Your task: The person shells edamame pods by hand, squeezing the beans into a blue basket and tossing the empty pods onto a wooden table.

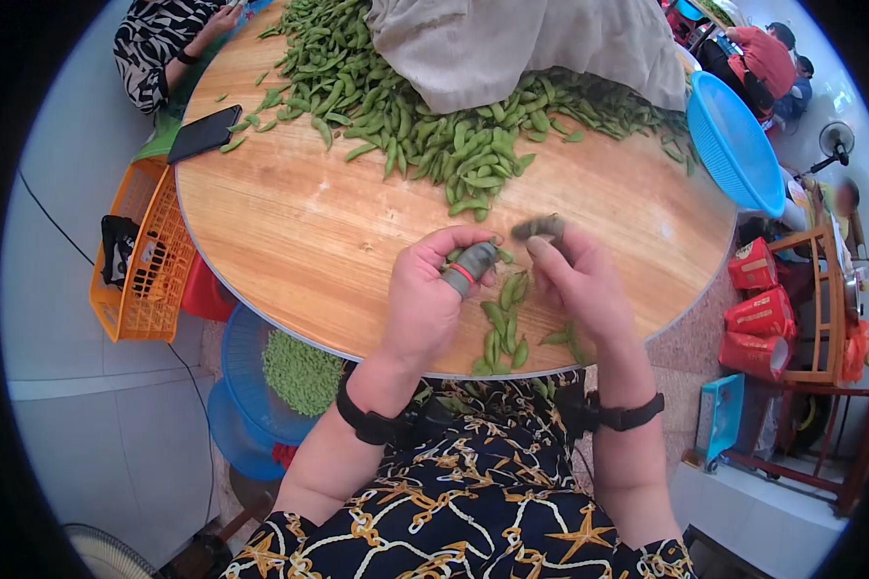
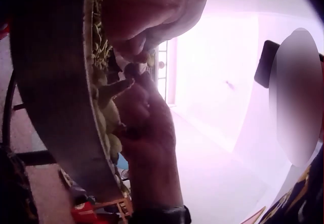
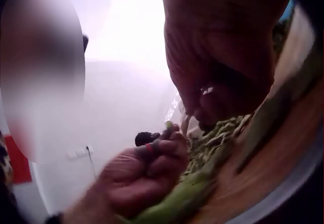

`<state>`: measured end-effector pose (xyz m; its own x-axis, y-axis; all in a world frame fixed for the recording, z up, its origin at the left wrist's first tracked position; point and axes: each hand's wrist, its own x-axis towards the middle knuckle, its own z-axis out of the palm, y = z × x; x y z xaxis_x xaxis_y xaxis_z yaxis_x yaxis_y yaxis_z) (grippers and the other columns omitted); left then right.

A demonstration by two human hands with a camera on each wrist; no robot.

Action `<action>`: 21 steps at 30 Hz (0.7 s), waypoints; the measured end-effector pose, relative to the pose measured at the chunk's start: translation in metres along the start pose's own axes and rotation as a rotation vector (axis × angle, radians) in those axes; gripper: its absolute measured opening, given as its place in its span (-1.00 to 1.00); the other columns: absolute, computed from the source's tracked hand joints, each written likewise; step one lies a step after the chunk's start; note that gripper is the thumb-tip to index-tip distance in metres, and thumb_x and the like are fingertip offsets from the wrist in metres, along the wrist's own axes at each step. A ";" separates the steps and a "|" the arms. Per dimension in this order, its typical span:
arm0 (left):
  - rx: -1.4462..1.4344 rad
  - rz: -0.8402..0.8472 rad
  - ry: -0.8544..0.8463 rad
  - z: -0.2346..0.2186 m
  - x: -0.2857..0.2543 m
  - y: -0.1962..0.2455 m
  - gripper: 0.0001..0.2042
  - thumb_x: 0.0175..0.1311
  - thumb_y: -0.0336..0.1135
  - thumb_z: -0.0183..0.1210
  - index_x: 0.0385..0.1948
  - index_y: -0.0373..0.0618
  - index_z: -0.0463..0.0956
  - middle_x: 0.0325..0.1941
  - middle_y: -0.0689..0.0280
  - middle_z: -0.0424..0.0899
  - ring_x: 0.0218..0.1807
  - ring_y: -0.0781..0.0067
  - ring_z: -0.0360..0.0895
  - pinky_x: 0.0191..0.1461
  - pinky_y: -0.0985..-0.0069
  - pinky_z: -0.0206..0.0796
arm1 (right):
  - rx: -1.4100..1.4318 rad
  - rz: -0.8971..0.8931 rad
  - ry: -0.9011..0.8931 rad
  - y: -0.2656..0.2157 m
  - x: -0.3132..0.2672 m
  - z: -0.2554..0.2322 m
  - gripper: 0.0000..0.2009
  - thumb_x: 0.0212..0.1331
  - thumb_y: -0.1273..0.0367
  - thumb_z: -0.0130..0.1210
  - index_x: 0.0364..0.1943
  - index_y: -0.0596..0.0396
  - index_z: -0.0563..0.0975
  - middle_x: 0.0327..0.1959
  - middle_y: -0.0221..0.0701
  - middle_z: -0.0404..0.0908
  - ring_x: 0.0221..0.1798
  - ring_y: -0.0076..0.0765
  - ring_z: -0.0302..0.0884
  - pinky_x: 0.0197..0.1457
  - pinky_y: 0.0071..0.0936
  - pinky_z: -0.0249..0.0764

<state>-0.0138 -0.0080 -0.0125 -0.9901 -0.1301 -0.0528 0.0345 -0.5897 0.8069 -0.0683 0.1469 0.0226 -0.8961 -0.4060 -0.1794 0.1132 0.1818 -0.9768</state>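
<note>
My left hand (image 1: 427,294) is over the front part of the round wooden table, its thumb and index finger pinching a green soybean pod (image 1: 505,256). A grey finger cover (image 1: 473,262) with a red band wraps one of its fingers. Just to the right, my right hand (image 1: 586,287) has curled fingers, the thumb close against a grey-covered finger (image 1: 539,227); I cannot tell whether something small is between them. Several loose pods (image 1: 500,323) lie on the wood below and between the hands. In the right wrist view a green tip (image 3: 169,125) shows at the left hand's fingertips.
A large heap of pods (image 1: 463,145) covers the table's far side, partly under a grey cloth (image 1: 550,43). A phone (image 1: 205,133) lies at the left edge. Below are an orange crate (image 1: 145,280) and shelled beans (image 1: 299,374) in a blue basin. A blue basket (image 1: 734,145) leans at right.
</note>
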 end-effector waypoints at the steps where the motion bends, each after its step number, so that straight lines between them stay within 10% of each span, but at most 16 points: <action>1: 0.000 0.000 0.001 -0.001 0.000 0.002 -0.86 0.13 -0.52 0.08 -0.26 -0.26 0.49 -0.33 0.34 0.56 -0.38 0.68 0.45 -0.32 0.75 0.32 | -0.454 -0.242 0.150 0.006 0.007 -0.004 -0.85 0.12 0.35 0.03 -0.33 0.14 0.48 -0.67 -0.32 0.47 -0.65 -0.48 0.37 -0.55 -0.54 0.33; 6: 0.326 -0.206 -0.202 0.013 -0.006 0.013 -0.78 0.07 -0.55 0.11 -0.21 -0.22 0.53 -0.38 0.39 0.55 -0.42 0.66 0.42 -0.31 0.68 0.29 | -1.051 -0.390 0.258 0.011 0.008 -0.007 -0.85 0.04 0.38 0.10 -0.33 0.14 0.50 -0.68 -0.27 0.45 -0.64 -0.44 0.36 -0.51 -0.52 0.33; 8: 0.480 -0.002 -0.185 0.017 -0.006 0.012 -0.76 0.04 -0.55 0.13 -0.20 -0.18 0.53 -0.41 0.40 0.54 -0.42 0.65 0.41 -0.30 0.66 0.29 | -1.068 -0.394 0.278 0.009 0.000 -0.006 -0.85 0.01 0.38 0.13 -0.36 0.16 0.50 -0.69 -0.33 0.46 -0.64 -0.48 0.35 -0.52 -0.54 0.32; 10: 0.635 0.204 -0.160 0.019 -0.006 0.011 -0.73 0.01 -0.54 0.16 -0.18 -0.15 0.53 -0.45 0.41 0.53 -0.42 0.63 0.41 -0.29 0.64 0.29 | -0.195 -0.017 0.091 0.006 -0.006 -0.008 -0.84 0.01 0.36 0.16 -0.47 0.17 0.48 -0.69 -0.48 0.45 -0.66 -0.61 0.31 -0.59 -0.63 0.26; 13: 0.874 0.350 -0.219 0.023 -0.007 0.010 -0.72 -0.01 -0.51 0.20 -0.18 -0.11 0.54 -0.49 0.40 0.50 -0.42 0.60 0.41 -0.28 0.62 0.28 | 0.160 0.139 -0.060 -0.008 -0.016 -0.008 -0.82 0.04 0.33 0.16 -0.51 0.15 0.47 -0.69 -0.60 0.39 -0.68 -0.74 0.22 -0.64 -0.74 0.14; 19: 0.688 0.256 -0.170 0.007 0.000 0.001 -0.75 0.03 -0.49 0.19 -0.19 -0.18 0.52 -0.39 0.33 0.59 -0.35 0.58 0.48 -0.24 0.61 0.30 | 0.179 0.048 -0.034 -0.006 -0.025 -0.003 -0.78 0.22 0.27 -0.04 -0.49 0.10 0.44 -0.70 -0.64 0.31 -0.68 -0.75 0.17 -0.63 -0.76 0.10; 21: 0.058 0.072 -0.045 0.007 0.000 -0.001 -0.84 0.06 -0.48 0.17 -0.31 -0.25 0.57 -0.38 0.35 0.59 -0.33 0.60 0.47 -0.22 0.65 0.30 | 0.205 0.062 -0.092 -0.004 -0.028 0.004 -0.76 0.25 0.26 -0.11 -0.48 0.09 0.42 -0.67 -0.63 0.32 -0.64 -0.75 0.19 -0.59 -0.75 0.13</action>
<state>-0.0148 -0.0018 -0.0093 -0.9905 -0.1338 0.0315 0.0987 -0.5326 0.8406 -0.0423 0.1543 0.0308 -0.8429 -0.4812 -0.2408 0.2604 0.0268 -0.9651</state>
